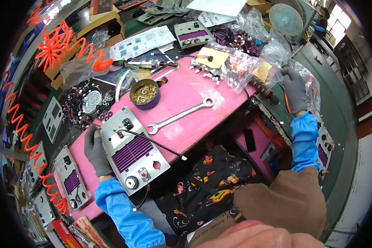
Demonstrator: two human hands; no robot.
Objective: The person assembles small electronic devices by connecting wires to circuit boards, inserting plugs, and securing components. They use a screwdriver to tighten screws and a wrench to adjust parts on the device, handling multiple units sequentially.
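Observation:
My left hand, in a grey glove, grips the left edge of a silver metal panel tilted over the near edge of the pink mat. The panel has a purple slotted grille, a round fitting, a small key-switch-like part and a black cable with a white plug. My right hand, also gloved, is at the right with its fingers curled in. Beside it show an orange curved handle and an orange-black screwdriver. What its fingers hold, if anything, is hidden.
On the pink mat lie a combination wrench and a tin of brass-coloured nuts. Another panel lies at left. A power screwdriver, bagged parts and a fan are farther back. A red coiled hose hangs left.

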